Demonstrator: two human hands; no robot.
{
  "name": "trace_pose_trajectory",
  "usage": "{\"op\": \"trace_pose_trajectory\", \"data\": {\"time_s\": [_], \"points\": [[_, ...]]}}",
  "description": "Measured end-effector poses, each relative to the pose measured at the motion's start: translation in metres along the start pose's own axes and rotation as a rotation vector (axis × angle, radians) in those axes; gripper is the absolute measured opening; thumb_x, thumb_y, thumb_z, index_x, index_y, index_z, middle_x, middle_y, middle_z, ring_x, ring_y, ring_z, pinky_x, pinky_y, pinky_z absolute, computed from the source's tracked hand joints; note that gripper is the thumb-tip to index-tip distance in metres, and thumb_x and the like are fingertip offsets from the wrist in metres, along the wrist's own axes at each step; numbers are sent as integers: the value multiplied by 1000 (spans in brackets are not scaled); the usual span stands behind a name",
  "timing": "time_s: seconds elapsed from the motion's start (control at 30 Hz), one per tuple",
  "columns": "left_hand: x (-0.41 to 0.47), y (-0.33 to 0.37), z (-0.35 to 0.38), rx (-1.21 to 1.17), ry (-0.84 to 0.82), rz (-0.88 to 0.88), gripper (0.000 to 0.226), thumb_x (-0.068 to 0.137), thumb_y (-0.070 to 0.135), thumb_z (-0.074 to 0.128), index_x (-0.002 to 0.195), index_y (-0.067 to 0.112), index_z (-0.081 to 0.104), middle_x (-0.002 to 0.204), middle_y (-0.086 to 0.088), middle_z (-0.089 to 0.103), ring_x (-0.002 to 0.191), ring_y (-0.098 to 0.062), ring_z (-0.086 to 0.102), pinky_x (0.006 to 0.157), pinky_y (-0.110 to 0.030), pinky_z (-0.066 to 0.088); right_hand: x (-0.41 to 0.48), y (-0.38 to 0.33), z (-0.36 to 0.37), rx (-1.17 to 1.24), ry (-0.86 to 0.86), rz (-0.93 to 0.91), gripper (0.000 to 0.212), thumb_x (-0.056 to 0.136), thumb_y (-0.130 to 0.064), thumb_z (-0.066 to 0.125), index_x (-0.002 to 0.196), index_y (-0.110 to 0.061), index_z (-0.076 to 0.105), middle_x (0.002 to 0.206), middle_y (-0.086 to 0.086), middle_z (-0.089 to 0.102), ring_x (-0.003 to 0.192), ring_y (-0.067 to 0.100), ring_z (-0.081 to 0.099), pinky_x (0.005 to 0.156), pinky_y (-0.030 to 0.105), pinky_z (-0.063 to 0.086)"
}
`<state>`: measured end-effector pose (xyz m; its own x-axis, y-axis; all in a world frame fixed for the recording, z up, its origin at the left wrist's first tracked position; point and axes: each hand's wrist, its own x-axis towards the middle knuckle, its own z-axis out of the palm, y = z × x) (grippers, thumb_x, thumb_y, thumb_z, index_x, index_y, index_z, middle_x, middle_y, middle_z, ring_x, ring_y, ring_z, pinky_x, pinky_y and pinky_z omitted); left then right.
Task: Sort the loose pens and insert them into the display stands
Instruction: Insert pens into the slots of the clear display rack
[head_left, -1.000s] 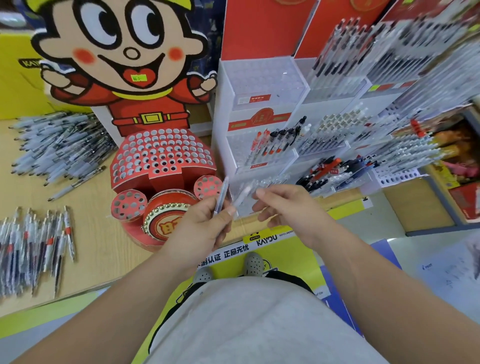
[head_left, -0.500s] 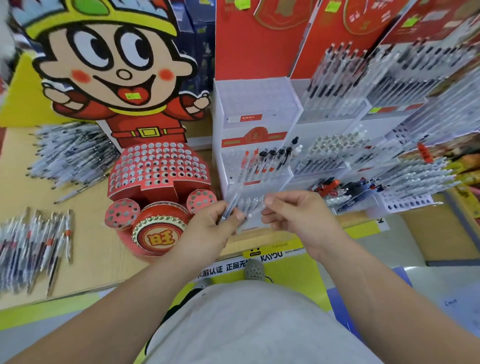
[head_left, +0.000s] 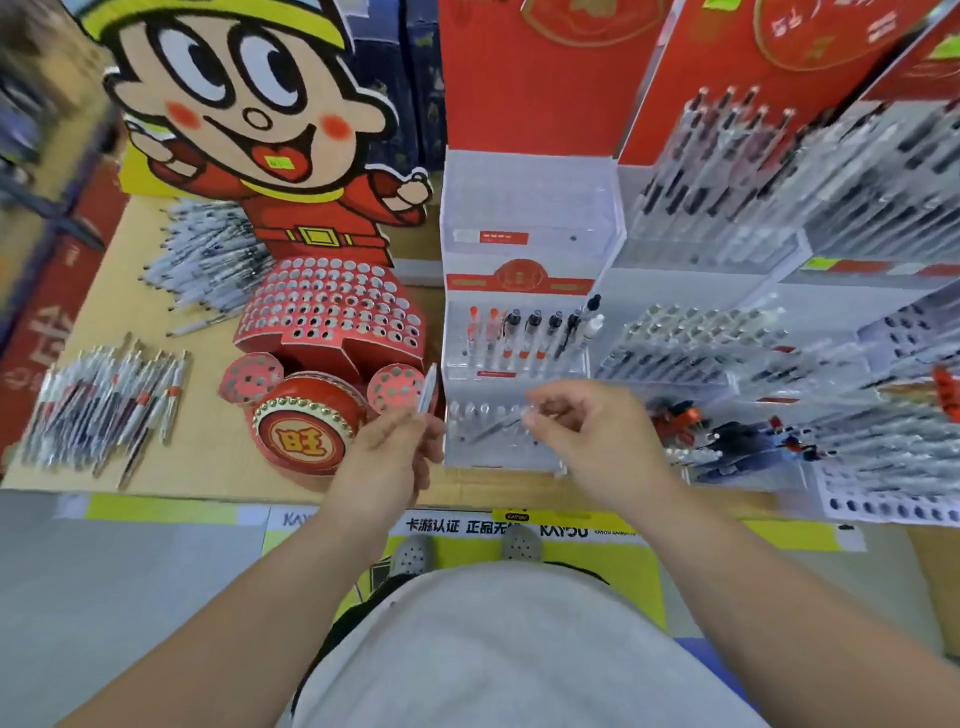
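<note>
My left hand (head_left: 387, 452) grips a clear pen (head_left: 428, 391) that points up, in front of the red cartoon stand. My right hand (head_left: 587, 431) pinches a second pen (head_left: 493, 427) by its end; the pen slants down-left over the bottom tier of the white tiered display stand (head_left: 524, 218). That stand's middle tier holds a row of red and black pens (head_left: 530, 332). Its top tier shows no pens. Loose pens lie in a pile (head_left: 104, 400) on the table's left and in another heap (head_left: 208, 260) further back.
A red cartoon-character stand (head_left: 327, 306) full of holes, with a drum base (head_left: 304, 431), stands left of the white stand. More stands crowded with pens (head_left: 779, 208) fill the right. The wooden table's front edge (head_left: 208, 488) runs below my hands.
My hands have drawn apart: the right hand now holds its own pen over the white stand's bottom tier, while the left keeps one upright. The camera has tilted, the view is blurred.
</note>
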<state>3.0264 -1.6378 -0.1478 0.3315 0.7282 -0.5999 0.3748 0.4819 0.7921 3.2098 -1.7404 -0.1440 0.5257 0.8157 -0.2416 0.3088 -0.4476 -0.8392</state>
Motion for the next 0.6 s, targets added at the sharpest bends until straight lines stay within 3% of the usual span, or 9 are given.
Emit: {"op": "trace_pose_trajectory", "data": {"time_s": [0.13,0.27,0.4,0.5,0.6], "points": [[-7,-6,6,-36,46,1,31,103,19,47,83,14,71,75,-5,63,56,-18,46,53,-31,34,7,9,11,-124,-59,-103,14,89,-23,75,103,-23,74,78,-21,63,69,-9,58,63,6,43],[-13,-13,4,-69,86,-9,33,104,17,46,82,16,71,74,-6,62,54,-17,45,50,-30,33,11,14,20,-243,-94,-181,16,92,-25,71,107,-22,75,85,-16,65,73,0,61,69,20,49],[-14,-18,-9,-91,81,-43,28,104,16,45,92,9,70,74,-7,62,54,-17,45,50,-30,32,13,12,27,-340,-62,-260,17,92,-26,69,108,-21,75,92,-7,71,75,6,60,66,20,45],[-9,-18,-17,-90,47,-61,28,105,17,45,93,9,69,73,-6,62,53,-16,45,50,-30,31,15,5,31,-407,-38,-290,17,93,-24,69,108,-18,74,98,-3,73,82,13,65,74,32,54],[-2,-16,-23,-66,-3,-71,28,105,18,46,93,9,70,73,-6,63,53,-17,46,49,-30,33,16,-3,35,-462,-30,-283,20,93,-25,69,110,-16,74,99,-1,72,84,15,65,76,32,53]]}}
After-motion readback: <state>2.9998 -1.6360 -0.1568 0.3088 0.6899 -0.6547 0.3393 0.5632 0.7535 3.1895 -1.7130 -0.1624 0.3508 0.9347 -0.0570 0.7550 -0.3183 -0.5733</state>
